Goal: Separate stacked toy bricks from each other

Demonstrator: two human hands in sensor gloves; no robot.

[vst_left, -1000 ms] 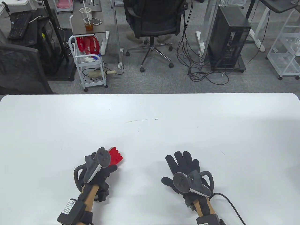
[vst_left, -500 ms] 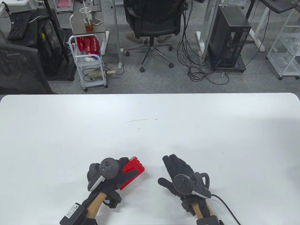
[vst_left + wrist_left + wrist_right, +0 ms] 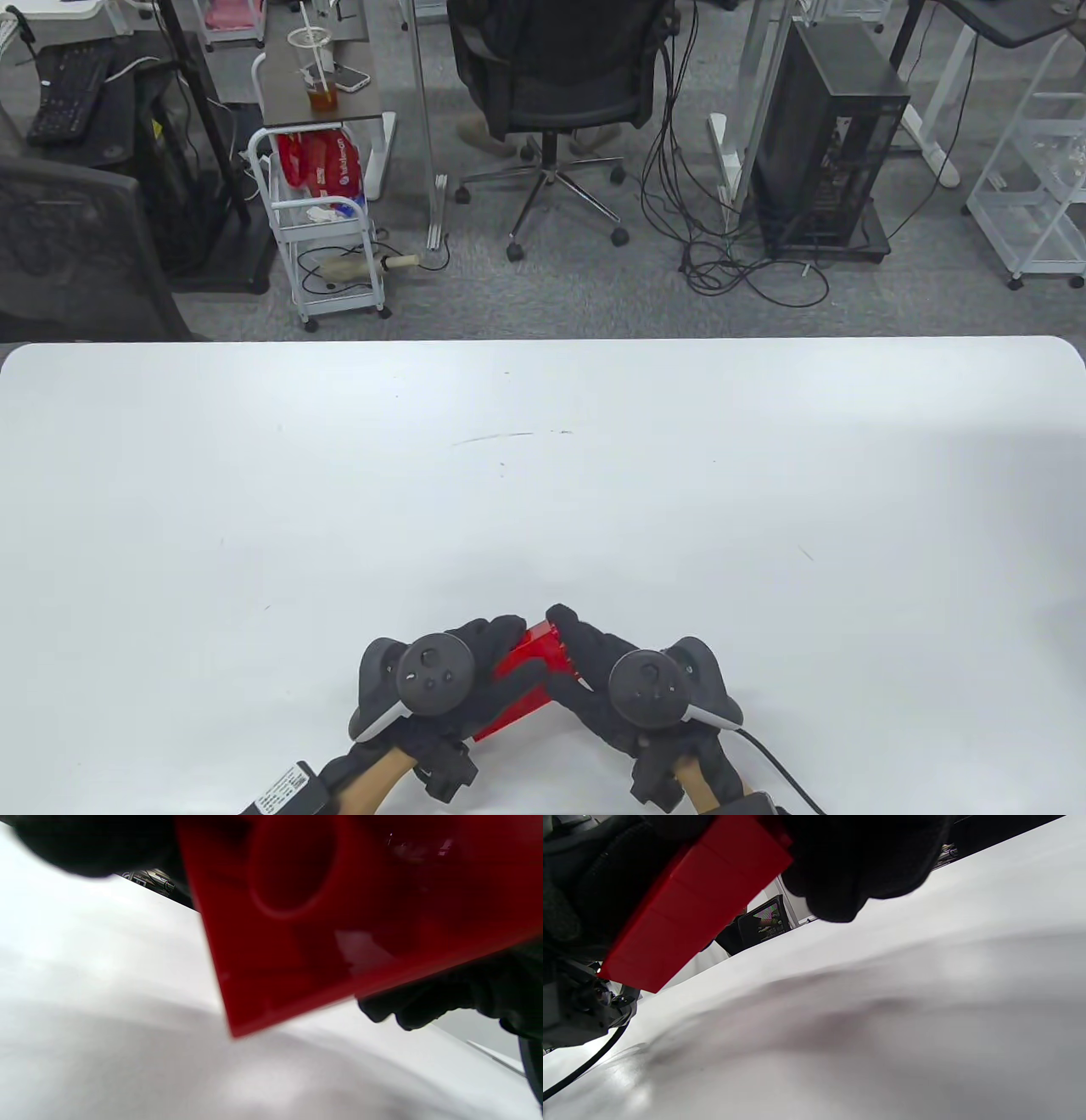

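A stack of red toy bricks [image 3: 528,679] is held between both hands above the near edge of the white table [image 3: 543,475]. My left hand [image 3: 488,671] grips its lower left end and my right hand [image 3: 581,671] grips its upper right end. In the left wrist view the stack's hollow underside [image 3: 339,921] fills the frame, lifted off the table. In the right wrist view the stack's red side [image 3: 700,904] shows seams between several bricks, with my right fingers [image 3: 861,861] over its top end. The hands cover much of the stack.
The table's far edge [image 3: 543,341] borders an office floor with a black chair [image 3: 556,76], a white cart [image 3: 322,229] and a computer tower [image 3: 827,144]. A black cable [image 3: 780,764] trails from my right wrist.
My left hand carried the red stack right and toward the near edge, lifting it. My right hand, open on the table before, moved left and took hold of the stack's other end.
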